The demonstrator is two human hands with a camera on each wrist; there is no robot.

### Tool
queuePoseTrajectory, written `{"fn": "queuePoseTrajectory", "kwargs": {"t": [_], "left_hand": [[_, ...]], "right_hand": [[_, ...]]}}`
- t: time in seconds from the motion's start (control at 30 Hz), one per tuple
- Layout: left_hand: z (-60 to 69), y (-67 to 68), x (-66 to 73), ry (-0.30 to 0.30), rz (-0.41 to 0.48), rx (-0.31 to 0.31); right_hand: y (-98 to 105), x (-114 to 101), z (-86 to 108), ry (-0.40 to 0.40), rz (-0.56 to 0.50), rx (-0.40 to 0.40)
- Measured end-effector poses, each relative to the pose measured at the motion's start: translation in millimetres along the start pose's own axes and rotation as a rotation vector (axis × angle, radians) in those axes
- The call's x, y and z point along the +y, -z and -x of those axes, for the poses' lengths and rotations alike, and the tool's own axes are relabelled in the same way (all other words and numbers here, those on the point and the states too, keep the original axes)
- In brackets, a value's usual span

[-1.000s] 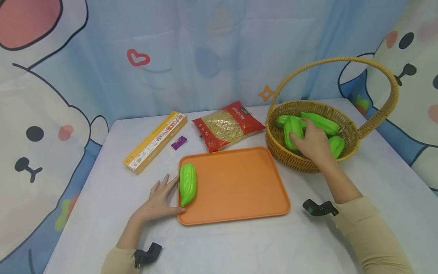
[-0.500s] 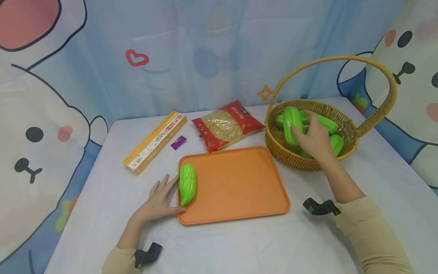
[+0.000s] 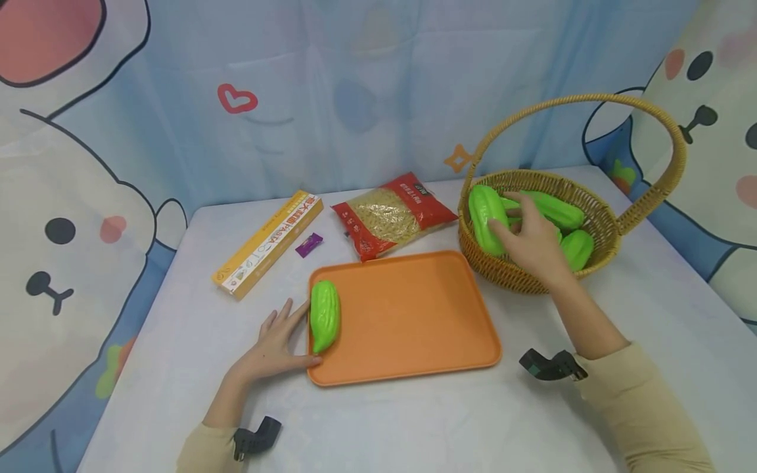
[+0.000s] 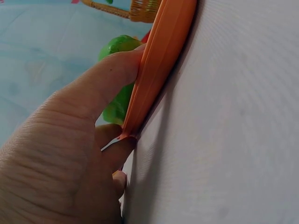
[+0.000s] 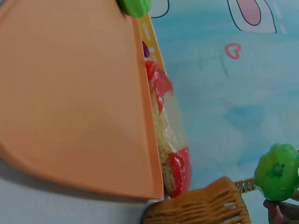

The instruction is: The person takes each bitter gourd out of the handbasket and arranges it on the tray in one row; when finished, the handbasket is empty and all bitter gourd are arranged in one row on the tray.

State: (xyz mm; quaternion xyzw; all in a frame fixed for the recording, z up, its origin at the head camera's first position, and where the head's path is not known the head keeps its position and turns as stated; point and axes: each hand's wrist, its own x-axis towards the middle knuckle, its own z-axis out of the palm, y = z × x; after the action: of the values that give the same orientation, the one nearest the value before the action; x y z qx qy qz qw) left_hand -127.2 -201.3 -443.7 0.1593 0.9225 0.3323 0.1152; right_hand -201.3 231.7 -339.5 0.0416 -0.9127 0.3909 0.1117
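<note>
My right hand (image 3: pixel 535 243) grips a ridged green bitter melon (image 3: pixel 487 220) between thumb and fingers, above the left side of the wicker basket (image 3: pixel 503 279). In the right wrist view the rounded end of that bitter melon (image 5: pixel 276 170) shows at the lower right. Several more bitter melons (image 3: pixel 556 209) lie in the basket, partly hidden by the hand. Another bitter melon (image 3: pixel 324 317) lies along the left edge of the orange tray (image 3: pixel 408 322). My left hand (image 3: pixel 269 348), fingers spread, touches that edge of the tray; the left wrist view shows the thumb (image 4: pixel 112 70) against its rim.
Behind the tray lies a red bag of pasta (image 3: pixel 390 217). A yellow pasta box (image 3: pixel 269 245) and a small purple packet (image 3: pixel 309 245) lie left of it. The basket's tall handle (image 3: pixel 582 102) arches over its opening. A patterned curtain (image 3: pixel 355 98) hangs behind the table.
My right hand has raised a bitter melon from among the others and shifted it left, toward the basket's left rim. The left hand and the tray stay put.
</note>
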Motion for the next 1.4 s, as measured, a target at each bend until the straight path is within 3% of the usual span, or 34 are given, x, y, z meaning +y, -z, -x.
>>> {"fn": "queuePoseTrajectory", "kwargs": {"t": [0.47, 1.0, 1.27, 1.4], "left_hand": [[-0.5, -0.4, -0.8, -0.015, -0.003, 0.006], [0.0, 0.9, 1.5, -0.004, 0.004, 0.002], [-1.0, 0.5, -2.3, -0.087, 0.005, 0.029], [-1.7, 0.2, -2.4, -0.1, 0.015, 0.034]], "right_hand": [[-33.7, -13.3, 13.9, 0.014, -0.084, -0.159], [-80.3, -12.2, 22.6, 0.048, -0.133, -0.355], [-103.0, -18.7, 30.4, 0.022, -0.254, -0.494], [-113.4, -22.8, 34.4, -0.019, -0.29, -0.535]]}}
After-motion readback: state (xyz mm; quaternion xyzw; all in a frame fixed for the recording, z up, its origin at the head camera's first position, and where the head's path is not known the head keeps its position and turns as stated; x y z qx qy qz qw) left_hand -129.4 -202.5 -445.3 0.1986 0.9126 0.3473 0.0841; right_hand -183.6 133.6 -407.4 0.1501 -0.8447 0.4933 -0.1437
